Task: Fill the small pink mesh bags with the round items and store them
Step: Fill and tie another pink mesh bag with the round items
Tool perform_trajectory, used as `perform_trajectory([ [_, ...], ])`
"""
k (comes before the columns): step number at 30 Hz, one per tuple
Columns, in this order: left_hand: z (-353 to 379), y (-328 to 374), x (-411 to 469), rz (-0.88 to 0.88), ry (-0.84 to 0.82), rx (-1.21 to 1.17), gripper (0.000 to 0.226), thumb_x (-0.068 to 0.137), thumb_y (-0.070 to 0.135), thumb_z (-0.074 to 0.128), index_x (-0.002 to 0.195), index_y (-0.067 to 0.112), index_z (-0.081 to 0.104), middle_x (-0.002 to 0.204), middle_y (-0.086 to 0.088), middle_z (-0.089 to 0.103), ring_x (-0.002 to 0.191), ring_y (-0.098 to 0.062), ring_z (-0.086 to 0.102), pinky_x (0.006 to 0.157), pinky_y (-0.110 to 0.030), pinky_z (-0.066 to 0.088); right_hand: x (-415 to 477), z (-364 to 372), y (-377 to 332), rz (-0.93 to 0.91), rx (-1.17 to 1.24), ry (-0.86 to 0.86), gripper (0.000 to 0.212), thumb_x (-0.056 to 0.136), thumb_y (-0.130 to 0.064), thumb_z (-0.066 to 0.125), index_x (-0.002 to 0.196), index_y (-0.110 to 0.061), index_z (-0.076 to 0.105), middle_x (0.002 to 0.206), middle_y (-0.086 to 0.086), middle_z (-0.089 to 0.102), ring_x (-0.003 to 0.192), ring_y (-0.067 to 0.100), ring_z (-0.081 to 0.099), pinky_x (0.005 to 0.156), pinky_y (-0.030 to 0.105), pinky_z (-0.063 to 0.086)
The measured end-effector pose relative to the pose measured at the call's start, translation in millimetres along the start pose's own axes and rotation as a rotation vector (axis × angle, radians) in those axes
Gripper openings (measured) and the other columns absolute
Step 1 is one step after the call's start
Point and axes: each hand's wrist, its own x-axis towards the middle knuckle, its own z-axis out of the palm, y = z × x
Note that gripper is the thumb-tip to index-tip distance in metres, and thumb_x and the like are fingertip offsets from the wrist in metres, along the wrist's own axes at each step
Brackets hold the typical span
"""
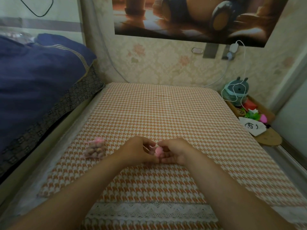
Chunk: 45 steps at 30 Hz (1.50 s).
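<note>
Both hands meet over the middle of the table, fingers curled in around a small pink mesh bag (158, 151) held between them: the left hand (138, 149) closes on its left side with thumb and fingertips pinched near the top, and the right hand (174, 151) cups it from the right, its fingers tucked under and its thumb reaching toward the left thumb; how much of the bag is filled cannot be told, since the fingers hide most of it. Beneath them spreads the table's orange-and-white houndstooth cloth (166, 113), edged with a band of white lace (149, 211) along the near side. To the left lies a dark blue quilt (33, 80) piled on a bed. On the wall behind hangs a large brown poster (191, 19) over floral wallpaper. At the far right, just beyond the table's corner, sits a grey-green plush toy (236, 90) with a white cable (239, 72) draped across it, and nearer, a white drawstring pouch (252, 127) with a drawn face. On the cloth to the left of the hands, well apart from them, rests a filled mesh bag (95, 149), tied at the top and packed with brownish round items (95, 151).
</note>
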Motion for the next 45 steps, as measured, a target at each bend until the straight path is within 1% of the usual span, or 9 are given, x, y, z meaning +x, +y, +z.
perform_trajectory([
  [3,2,-3,4,-0.023,0.159,-0.091,0.035,0.068,0.034,0.086,0.099,0.020,0.075,0.082,0.010,0.073,0.074,0.000,0.068,0.068,-0.013,0.053,5,0,2,0.042,0.137,0.002,0.017,0.099,-0.014,0.055,0.088,-0.005,0.064,0.047,0.000,0.062,0.038,0.010,0.059,0.039,0.024,0.053],
  [6,1,-15,12,-0.137,0.222,-0.285,0.029,0.069,0.034,0.086,0.092,0.017,0.078,0.078,0.003,0.076,0.075,-0.010,0.071,0.079,-0.031,0.059,10,-3,4,0.074,0.231,-0.002,0.021,0.100,-0.016,0.055,0.086,-0.004,0.064,0.057,0.002,0.065,0.041,0.012,0.064,0.038,0.024,0.052],
  [11,3,-24,18,-0.184,0.299,-0.197,0.012,0.078,0.031,0.079,0.072,0.021,0.078,0.063,-0.001,0.073,0.058,-0.010,0.066,0.068,-0.034,0.058,7,4,5,0.012,0.101,0.080,0.013,0.097,-0.015,0.059,0.089,-0.006,0.066,0.074,0.006,0.068,0.049,0.016,0.065,0.045,0.027,0.056],
  [18,0,-23,21,-0.090,0.349,0.192,0.021,0.086,0.033,0.068,0.075,0.017,0.078,0.070,0.000,0.073,0.066,-0.011,0.064,0.064,-0.024,0.046,13,9,13,-0.732,-0.736,0.449,0.013,0.083,-0.037,0.073,0.077,-0.026,0.075,0.087,-0.012,0.072,0.080,0.007,0.066,0.073,0.030,0.054],
  [22,-3,-23,20,-0.041,0.306,0.219,0.017,0.086,0.029,0.067,0.081,0.018,0.079,0.077,0.000,0.075,0.074,-0.013,0.066,0.068,-0.026,0.047,15,12,14,-0.996,-1.045,0.323,0.006,0.086,-0.035,0.073,0.085,-0.029,0.076,0.102,-0.013,0.069,0.090,0.007,0.064,0.073,0.027,0.049],
  [29,-17,-28,16,-0.118,0.197,0.374,0.022,0.090,0.029,0.059,0.087,0.014,0.075,0.090,-0.006,0.073,0.088,-0.021,0.065,0.076,-0.028,0.049,9,20,5,-0.822,-1.063,0.325,0.012,0.089,-0.039,0.069,0.090,-0.030,0.077,0.104,-0.011,0.072,0.097,0.011,0.064,0.082,0.032,0.052],
  [34,-25,-30,16,-0.050,0.225,0.354,0.027,0.089,0.033,0.060,0.073,0.015,0.069,0.076,0.000,0.069,0.072,-0.013,0.061,0.068,-0.028,0.050,7,25,-1,-0.751,-1.075,0.321,0.016,0.090,-0.044,0.067,0.086,-0.031,0.076,0.099,-0.010,0.073,0.092,0.011,0.065,0.072,0.028,0.048],
  [41,-9,-20,13,-0.032,0.240,-0.264,0.020,0.085,0.029,0.070,0.071,0.017,0.077,0.072,0.000,0.074,0.064,0.000,0.064,0.060,-0.015,0.049,15,22,5,-0.677,-0.898,0.288,0.013,0.088,-0.039,0.068,0.081,-0.030,0.075,0.076,-0.008,0.075,0.069,0.007,0.071,0.069,0.033,0.059],
  [45,-6,-16,15,-0.164,0.256,-0.512,0.020,0.084,0.027,0.070,0.080,0.009,0.078,0.067,-0.002,0.072,0.059,-0.004,0.064,0.053,-0.012,0.048,15,17,10,-0.697,-0.797,0.273,0.018,0.089,-0.034,0.072,0.071,-0.036,0.070,0.077,-0.014,0.072,0.069,-0.003,0.066,0.060,0.018,0.050],
])
